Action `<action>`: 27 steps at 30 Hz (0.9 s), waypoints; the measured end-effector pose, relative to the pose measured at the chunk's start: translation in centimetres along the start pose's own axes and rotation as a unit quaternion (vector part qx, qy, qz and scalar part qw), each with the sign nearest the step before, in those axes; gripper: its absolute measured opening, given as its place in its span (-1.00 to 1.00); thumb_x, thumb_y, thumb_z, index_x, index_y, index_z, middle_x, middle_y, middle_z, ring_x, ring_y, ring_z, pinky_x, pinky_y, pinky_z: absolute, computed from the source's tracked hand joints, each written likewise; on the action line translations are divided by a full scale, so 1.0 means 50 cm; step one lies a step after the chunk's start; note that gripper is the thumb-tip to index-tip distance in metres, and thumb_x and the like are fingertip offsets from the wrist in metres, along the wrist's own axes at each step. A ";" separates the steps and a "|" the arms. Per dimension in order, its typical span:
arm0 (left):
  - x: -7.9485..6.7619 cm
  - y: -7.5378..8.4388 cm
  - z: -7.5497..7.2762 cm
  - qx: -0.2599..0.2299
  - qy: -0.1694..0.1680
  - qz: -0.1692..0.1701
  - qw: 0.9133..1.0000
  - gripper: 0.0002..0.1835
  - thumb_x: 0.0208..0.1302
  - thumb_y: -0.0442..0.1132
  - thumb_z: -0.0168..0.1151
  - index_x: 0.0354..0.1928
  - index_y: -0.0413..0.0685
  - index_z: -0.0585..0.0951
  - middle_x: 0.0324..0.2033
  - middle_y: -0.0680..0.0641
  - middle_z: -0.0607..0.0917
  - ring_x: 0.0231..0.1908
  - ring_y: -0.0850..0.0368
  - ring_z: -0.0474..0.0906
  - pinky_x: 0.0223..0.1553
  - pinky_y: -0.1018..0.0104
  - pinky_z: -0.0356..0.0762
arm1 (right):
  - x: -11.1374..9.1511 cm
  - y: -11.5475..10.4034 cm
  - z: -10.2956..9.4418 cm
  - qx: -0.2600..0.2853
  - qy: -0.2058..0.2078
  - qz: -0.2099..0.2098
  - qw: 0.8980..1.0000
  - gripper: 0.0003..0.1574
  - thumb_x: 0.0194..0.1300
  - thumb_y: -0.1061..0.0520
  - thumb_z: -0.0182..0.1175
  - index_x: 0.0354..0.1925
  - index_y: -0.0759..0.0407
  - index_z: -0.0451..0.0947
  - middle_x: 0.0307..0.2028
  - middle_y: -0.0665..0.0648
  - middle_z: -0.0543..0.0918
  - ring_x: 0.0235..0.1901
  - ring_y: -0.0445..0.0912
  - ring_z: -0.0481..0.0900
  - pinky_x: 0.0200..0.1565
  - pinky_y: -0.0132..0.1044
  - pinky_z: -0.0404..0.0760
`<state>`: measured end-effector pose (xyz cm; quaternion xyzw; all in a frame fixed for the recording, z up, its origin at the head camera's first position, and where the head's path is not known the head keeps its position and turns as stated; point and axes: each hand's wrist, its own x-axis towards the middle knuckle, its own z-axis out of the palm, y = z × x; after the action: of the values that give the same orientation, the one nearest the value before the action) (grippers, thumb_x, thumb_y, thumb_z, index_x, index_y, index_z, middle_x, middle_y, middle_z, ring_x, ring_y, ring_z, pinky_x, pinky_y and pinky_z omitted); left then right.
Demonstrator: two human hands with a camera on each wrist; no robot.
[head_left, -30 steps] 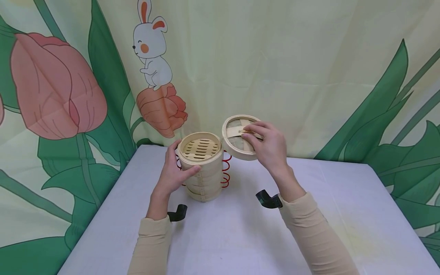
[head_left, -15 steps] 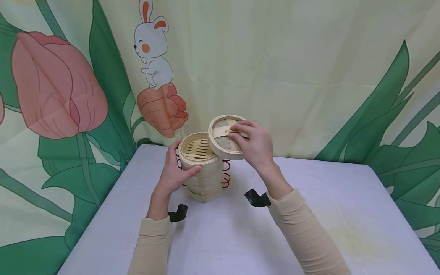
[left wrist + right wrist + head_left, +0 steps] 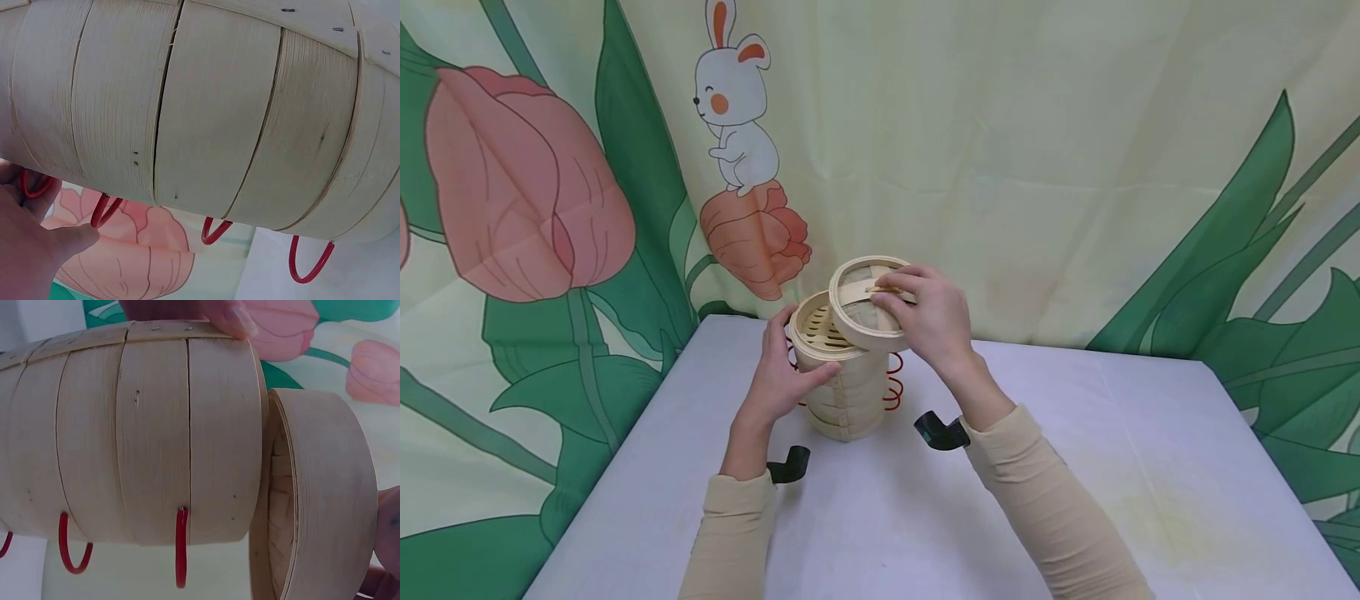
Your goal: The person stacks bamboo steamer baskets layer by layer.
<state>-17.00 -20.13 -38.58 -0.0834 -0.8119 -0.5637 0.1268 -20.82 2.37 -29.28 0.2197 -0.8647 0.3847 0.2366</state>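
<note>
A stack of round bamboo steamer baskets [image 3: 850, 408] stands upright on the table. Its top basket lies partly uncovered, showing a slatted base [image 3: 817, 332]. My left hand [image 3: 772, 373] grips the upper left side, thumb across the front and fingers behind. In the head view my right hand [image 3: 936, 323] pinches the small handle at the centre of the woven lid [image 3: 861, 335]. The lid is tilted and overlaps the right part of the opening. From the right wrist, the lid [image 3: 331, 487] appears at an angle beside the top rim, its hollow underside facing the baskets [image 3: 156, 437].
Red loops [image 3: 303, 279] stick out along the stack's sides. The white-covered table [image 3: 1060, 500] spreads to the right and front. Behind hangs a cloth backdrop [image 3: 1037, 167] printed with tulips and a rabbit. Black wrist mounts [image 3: 942, 432] project from both wrists.
My right hand has carried the lid leftward from beside the stack to over the right part of its opening. The left hand and the baskets have stayed in place.
</note>
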 end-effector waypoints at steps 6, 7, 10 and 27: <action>0.000 0.002 -0.001 0.004 -0.001 0.006 1.000 0.15 0.04 -0.03 0.55 0.54 -0.03 0.00 0.43 -0.17 0.09 0.40 -0.09 0.10 0.29 -0.34 0.20 | 0.005 -0.012 0.016 -0.014 -0.018 -0.008 1.000 -0.79 0.21 0.03 0.48 -0.18 0.07 0.81 -0.13 0.08 0.72 -0.11 0.00 0.65 -0.07 -0.06 0.56; 0.000 0.002 -0.001 0.004 -0.001 0.007 1.000 0.15 0.03 -0.03 0.55 0.54 -0.03 0.00 0.42 -0.17 0.10 0.40 -0.09 0.10 0.29 -0.35 0.19 | 0.006 -0.014 0.019 -0.016 -0.021 -0.009 1.000 -0.79 0.21 0.03 0.48 -0.18 0.06 0.81 -0.13 0.08 0.72 -0.12 -0.01 0.66 -0.09 -0.07 0.56; 0.000 0.002 -0.001 0.006 0.000 0.008 1.000 0.15 0.03 -0.02 0.55 0.53 -0.04 0.01 0.42 -0.18 0.10 0.40 -0.10 0.10 0.29 -0.35 0.18 | 0.007 -0.021 0.026 -0.019 -0.028 -0.012 0.999 -0.81 0.21 0.03 0.48 -0.19 0.04 0.81 -0.14 0.08 0.72 -0.15 -0.01 0.65 -0.12 -0.08 0.56; 0.000 0.001 -0.003 0.021 -0.003 -0.006 1.000 0.20 0.03 0.02 0.56 0.56 -0.02 -0.04 0.42 -0.19 0.08 0.41 -0.16 0.09 0.31 -0.34 0.17 | 0.019 -0.066 0.050 -0.065 -0.074 0.001 0.995 -0.78 0.24 -0.09 0.44 -0.16 -0.10 0.82 -0.12 0.03 0.72 -0.09 -0.04 0.65 -0.09 0.02 0.53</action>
<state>-16.97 -20.22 -38.49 -0.0777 -0.8243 -0.5471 0.1230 -20.30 -1.76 -28.37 0.2306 -0.9034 0.3103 0.1854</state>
